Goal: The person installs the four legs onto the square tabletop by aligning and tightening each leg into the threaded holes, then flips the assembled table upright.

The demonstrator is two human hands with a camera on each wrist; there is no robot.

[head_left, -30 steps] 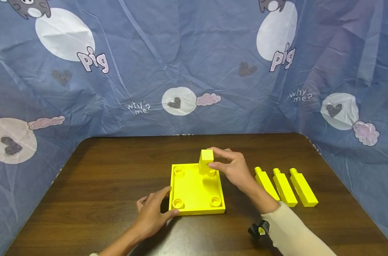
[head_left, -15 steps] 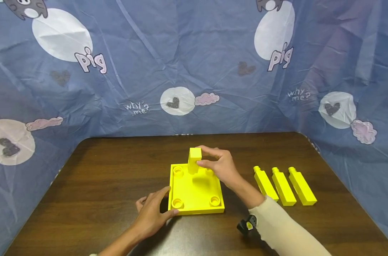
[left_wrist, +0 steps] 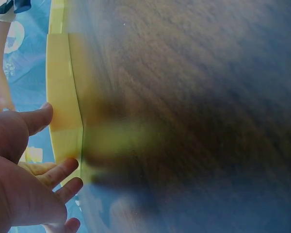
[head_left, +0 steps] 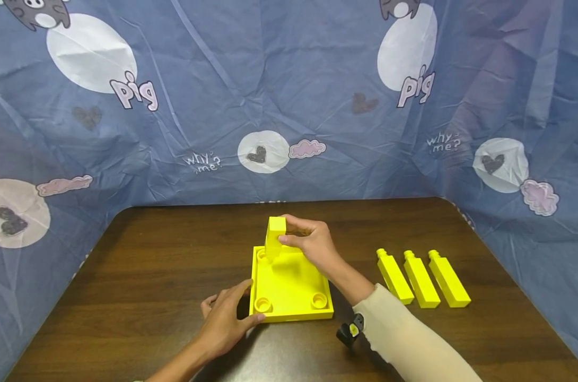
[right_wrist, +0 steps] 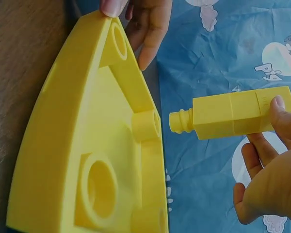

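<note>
A yellow square toy table top [head_left: 289, 284] lies on the table with its round corner sockets facing up. My left hand [head_left: 226, 321] holds its near left corner, thumb at the front and fingers along the left side. In my right hand [head_left: 313, 243] a yellow table leg [head_left: 276, 233] is pinched between thumb and fingers, upright over the far left socket [head_left: 262, 255], which it partly covers. The right wrist view shows the leg's narrow ringed end [right_wrist: 181, 121] apart from the table top and pointing towards it. The far right socket is hidden behind my right hand in the head view.
Three more yellow legs [head_left: 421, 281] lie side by side on the brown wooden table [head_left: 165, 254], right of my right forearm. A blue printed cloth [head_left: 212, 106] hangs behind the table and at its sides. A small black device [head_left: 350, 330] sits at my right wrist.
My right hand has carried the leg leftwards, from above the far right socket to above the far left one. My left hand keeps its hold on the table top's corner.
</note>
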